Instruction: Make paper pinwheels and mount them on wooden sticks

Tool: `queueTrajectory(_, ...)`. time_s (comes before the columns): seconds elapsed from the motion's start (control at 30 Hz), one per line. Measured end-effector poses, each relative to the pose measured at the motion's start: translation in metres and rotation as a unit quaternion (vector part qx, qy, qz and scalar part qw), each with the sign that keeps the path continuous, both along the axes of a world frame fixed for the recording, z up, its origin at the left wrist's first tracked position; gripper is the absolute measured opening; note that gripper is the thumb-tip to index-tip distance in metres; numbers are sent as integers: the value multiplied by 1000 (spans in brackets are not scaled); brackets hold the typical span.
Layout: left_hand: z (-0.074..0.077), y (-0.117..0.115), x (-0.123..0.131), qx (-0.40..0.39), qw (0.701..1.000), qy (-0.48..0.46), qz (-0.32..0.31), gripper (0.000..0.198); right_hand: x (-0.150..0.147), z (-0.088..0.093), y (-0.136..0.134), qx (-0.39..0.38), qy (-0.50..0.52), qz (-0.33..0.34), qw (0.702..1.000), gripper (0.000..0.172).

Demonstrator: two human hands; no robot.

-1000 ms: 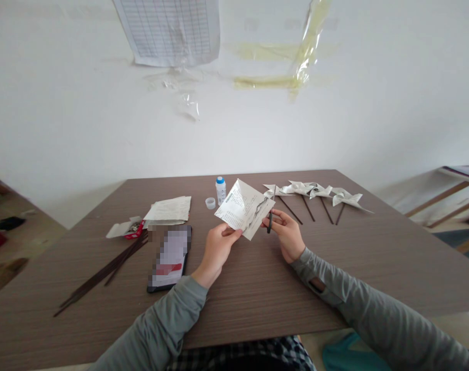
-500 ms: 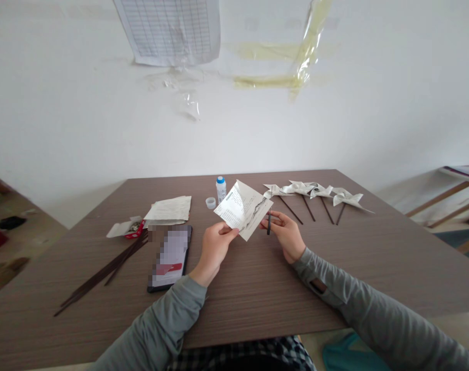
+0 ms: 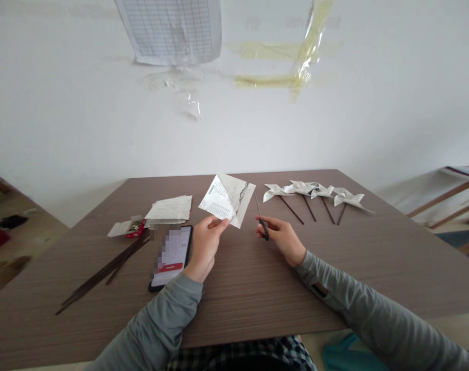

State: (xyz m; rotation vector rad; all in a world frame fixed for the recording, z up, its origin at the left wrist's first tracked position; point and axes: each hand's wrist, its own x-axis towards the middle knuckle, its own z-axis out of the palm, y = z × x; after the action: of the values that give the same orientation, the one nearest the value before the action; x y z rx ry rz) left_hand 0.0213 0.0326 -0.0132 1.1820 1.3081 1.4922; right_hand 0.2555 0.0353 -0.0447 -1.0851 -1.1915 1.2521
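Toward the left edge of the bench (image 3: 238, 309), thin dark sticks (image 3: 103, 273) in a loose bundle, slanting down toward the near left corner. Just beyond their upper ends, a small red box (image 3: 135, 229), open, with a white flap spread toward the left edge and small shiny bits inside. Right of that, toward the far left corner, a stack of printed paper (image 3: 168, 208). Below the stack, nearer the front edge, a phone (image 3: 172, 257) with a lit, partly blurred-out screen, just beside the left hand (image 3: 205, 247).

In that hand, holds a printed paper square (image 3: 230, 198) by its lower corner, fingers (image 3: 222, 225) pinched shut on it. Keeps the square raised above the bench, tilted, with a diagonal crease across it, between the middle of the far edge and the front edge. Farther right, in the right hand (image 3: 286, 239), grips black-handled scissors (image 3: 264, 230) in curled fingers, blades upward near the square's right corner; cannot tell whether touching. Toward the far right corner, four paper pinwheels (image 3: 322, 191) in a row, with dark stems aimed toward the front edge.
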Motion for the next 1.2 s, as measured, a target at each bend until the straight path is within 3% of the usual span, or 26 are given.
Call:
queueTrajectory(0.4,1,0,2,7,1000,-22,9,42,0,-2,-2,-22,-52,100,993,51)
queueTrajectory(0.8,-1,3,3,25,999,-37,27,44,-1,10,-9,-3,-76,161,984,56)
queueTrajectory(1.2,-3,4,4,45,995,-64,60,41,-5,11,-20,-42,-44,235,970,60)
